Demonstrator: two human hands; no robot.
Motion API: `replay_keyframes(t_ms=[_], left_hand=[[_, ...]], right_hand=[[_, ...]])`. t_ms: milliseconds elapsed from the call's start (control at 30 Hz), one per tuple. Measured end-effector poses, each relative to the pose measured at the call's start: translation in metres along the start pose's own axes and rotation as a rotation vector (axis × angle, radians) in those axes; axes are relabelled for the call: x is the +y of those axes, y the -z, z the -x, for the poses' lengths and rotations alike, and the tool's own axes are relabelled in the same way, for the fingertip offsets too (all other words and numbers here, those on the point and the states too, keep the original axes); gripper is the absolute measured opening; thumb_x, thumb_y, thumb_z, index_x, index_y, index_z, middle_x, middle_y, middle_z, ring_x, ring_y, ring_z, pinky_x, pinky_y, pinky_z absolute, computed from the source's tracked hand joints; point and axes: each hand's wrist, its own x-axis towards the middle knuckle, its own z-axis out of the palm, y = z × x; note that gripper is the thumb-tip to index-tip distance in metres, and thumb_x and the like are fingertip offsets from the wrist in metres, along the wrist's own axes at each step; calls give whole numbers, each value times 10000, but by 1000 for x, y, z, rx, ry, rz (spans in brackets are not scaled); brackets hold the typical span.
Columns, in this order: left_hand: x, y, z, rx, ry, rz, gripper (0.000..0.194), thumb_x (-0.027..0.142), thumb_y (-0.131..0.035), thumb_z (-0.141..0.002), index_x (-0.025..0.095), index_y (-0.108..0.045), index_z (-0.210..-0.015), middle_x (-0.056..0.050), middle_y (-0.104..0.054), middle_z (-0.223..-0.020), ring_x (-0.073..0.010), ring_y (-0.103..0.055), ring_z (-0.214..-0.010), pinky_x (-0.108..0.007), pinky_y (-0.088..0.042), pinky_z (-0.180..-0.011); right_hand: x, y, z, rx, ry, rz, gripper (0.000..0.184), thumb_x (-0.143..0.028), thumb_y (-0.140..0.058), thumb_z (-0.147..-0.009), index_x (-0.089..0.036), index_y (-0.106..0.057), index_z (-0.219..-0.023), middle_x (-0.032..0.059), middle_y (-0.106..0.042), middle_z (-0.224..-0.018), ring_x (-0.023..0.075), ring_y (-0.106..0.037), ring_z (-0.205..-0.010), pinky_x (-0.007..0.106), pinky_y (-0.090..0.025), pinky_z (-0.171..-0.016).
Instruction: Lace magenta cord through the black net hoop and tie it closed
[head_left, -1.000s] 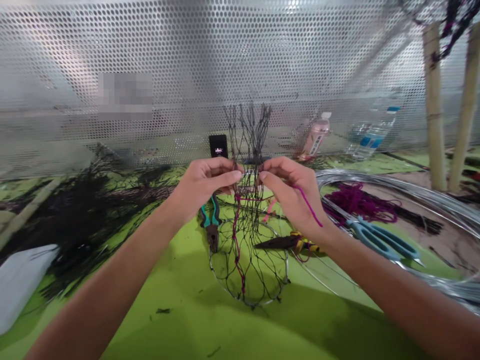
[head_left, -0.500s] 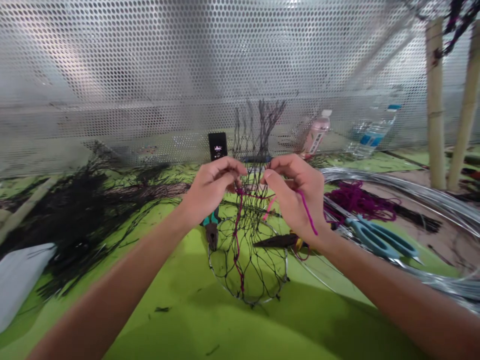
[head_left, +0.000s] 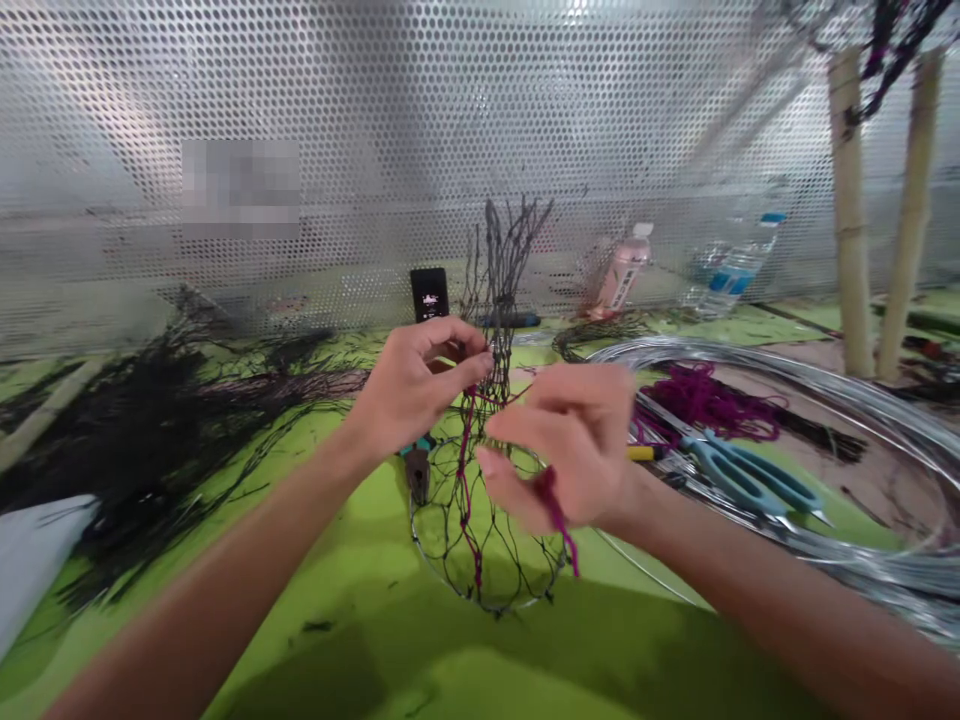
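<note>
A black knotted net (head_left: 491, 540) stands on a round wire ring (head_left: 442, 572), its loose strands rising at the top. A purple cord (head_left: 465, 480) runs down the net's front. My left hand (head_left: 427, 390) is closed, pinching the net's gathered strands between thumb and fingertips. My right hand (head_left: 566, 445), blurred, is just to the right; its thumb and index finger are apart while its other fingers curl. Purple cord leads from the net to this hand, and its tail hangs below the palm. Beside the ring lie teal-handled pliers (head_left: 418, 470), partly covered.
A yellow handle (head_left: 643, 453) shows behind my right wrist. On the right are blue scissors (head_left: 742, 475), a wire coil (head_left: 847, 385) and purple yarn (head_left: 701, 400). Black netting (head_left: 165, 430) lies left. Behind stand a dark screen device (head_left: 430, 293), bottles (head_left: 624, 275) and a perforated metal panel (head_left: 360, 120).
My right hand has moved down and toward me from the net's top, turning, with the purple tail swinging below it. The upper strands are now bunched closer together; my left hand keeps its pinch.
</note>
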Motion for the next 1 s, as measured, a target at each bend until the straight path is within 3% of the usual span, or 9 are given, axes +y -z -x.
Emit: replay_keyframes(t_ms=[100, 200, 300, 400, 567, 733, 833, 1000], left_hand=[[3, -1, 1, -9, 20, 23, 130, 275, -733, -820, 161, -672, -838, -9, -625, -791, -125, -547, -658, -256, -441, -594], [5, -1, 2, -16, 41, 37, 123, 268, -725, -825, 167, -656, -831, 9, -589, -751, -113, -519, -631, -249, -416, -574], [5, 1, 2, -34, 45, 91, 138, 273, -719, -818, 167, -634, -796, 21, -558, -706, -107, -494, -628, -239, -390, -575], [4, 2, 1, -20, 39, 135, 99, 247, -674, -801, 168, -619, -776, 18, -566, -719, -110, -505, -644, -244, -402, -605], [2, 3, 0, 25, 21, 110, 88, 216, -689, -774, 174, -614, -795, 12, -602, -797, -116, -559, -679, -250, -428, -641], [0, 3, 0, 66, 7, 15, 97, 162, -695, -789, 186, -641, -866, 8, -638, -802, -147, -632, -731, -261, -463, -667], [-1, 2, 0, 82, 15, -18, 70, 182, -708, -815, 191, -680, -879, -2, -680, -842, -151, -659, -774, -271, -497, -727], [5, 1, 0, 89, 125, 122, 100, 187, -770, -768, 183, -722, -856, -5, -712, -822, -135, -647, -775, -261, -519, -764]], right_hand=[[-12, 4, -3, -113, 162, -127, 239, -45, -477, -891, -192, -591, -1041, 54, -630, -966, 150, -601, -793, 283, -447, -595], [-18, 10, -10, -243, 107, -279, 257, -25, -428, -970, -152, -589, -1124, 61, -673, -1007, 112, -595, -770, 243, -442, -601], [-16, 14, -17, -207, -38, -314, 143, -132, -475, -1028, -161, -606, -1076, 5, -644, -836, 93, -524, -662, 238, -419, -598], [-9, 13, -20, -90, -169, -272, 115, -174, -509, -1020, -172, -612, -969, -40, -562, -695, 78, -446, -562, 234, -371, -546], [2, 10, -21, 4, -329, -284, 101, -194, -534, -990, -163, -620, -1032, -59, -531, -667, 58, -386, -471, 235, -339, -494], [7, 15, -23, -30, -339, -148, 193, -226, -527, -1001, -156, -693, -1068, -63, -527, -603, 69, -424, -464, 251, -394, -549], [10, 18, -22, -69, -329, -59, 199, -182, -520, -1000, -162, -714, -1036, -39, -622, -651, 69, -516, -496, 241, -408, -577], [12, 22, -21, -113, -296, 48, 271, -50, -520, -921, -191, -725, -1028, -47, -683, -640, 104, -624, -606, 238, -390, -595]])
